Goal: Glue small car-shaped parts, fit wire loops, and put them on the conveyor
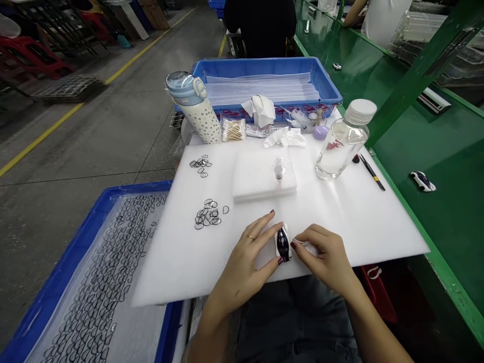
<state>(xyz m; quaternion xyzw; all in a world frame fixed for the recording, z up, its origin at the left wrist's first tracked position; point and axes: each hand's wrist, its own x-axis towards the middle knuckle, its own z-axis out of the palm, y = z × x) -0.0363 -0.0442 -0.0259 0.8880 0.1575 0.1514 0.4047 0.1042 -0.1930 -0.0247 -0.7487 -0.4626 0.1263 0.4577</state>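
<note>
Head view: left [242, 269] and right hands [325, 259] gripping a toy car [283, 243], foam sheet [170, 264] beneath.

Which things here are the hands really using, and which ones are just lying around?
Being used:
left hand
right hand
white-and-black toy car, held between them

Probably just lying about:
black rings
polka-dot flask
cotton swabs
plastic bottle
tweezers
</note>
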